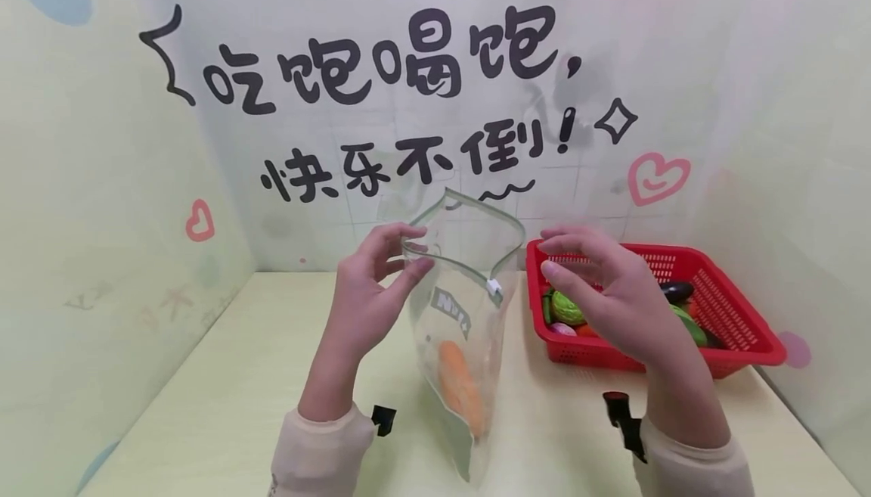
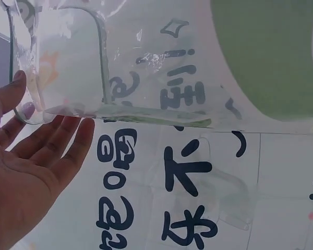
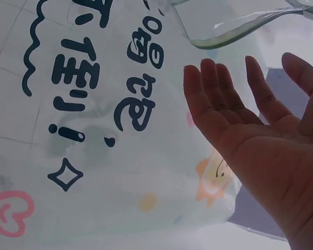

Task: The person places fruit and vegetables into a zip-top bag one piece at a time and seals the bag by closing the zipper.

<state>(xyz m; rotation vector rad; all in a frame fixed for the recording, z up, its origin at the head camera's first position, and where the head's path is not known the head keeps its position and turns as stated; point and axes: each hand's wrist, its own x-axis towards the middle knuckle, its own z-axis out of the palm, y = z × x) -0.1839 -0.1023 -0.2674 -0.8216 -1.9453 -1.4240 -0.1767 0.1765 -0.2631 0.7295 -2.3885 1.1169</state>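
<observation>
A clear slider zip bag [image 1: 452, 308] stands upright above the table with its mouth spread wide. Its white slider [image 1: 494, 287] sits at the right front of the rim. Low inside the bag lies an orange carrot [image 1: 460, 387], seen through the plastic. My left hand [image 1: 370, 285] holds the bag's left rim between thumb and fingers; the left wrist view also shows this hand [image 2: 39, 156] at the bag's edge. To the right of the mouth, my right hand [image 1: 605, 285] is apart from the bag, fingers loosely spread and holding nothing.
A red plastic basket [image 1: 742, 323] stands on the right of the table [image 1: 224, 406], behind my right hand. In it are a green vegetable [image 1: 566, 306], a dark eggplant [image 1: 677, 290] and other produce. Printed walls enclose the back and sides.
</observation>
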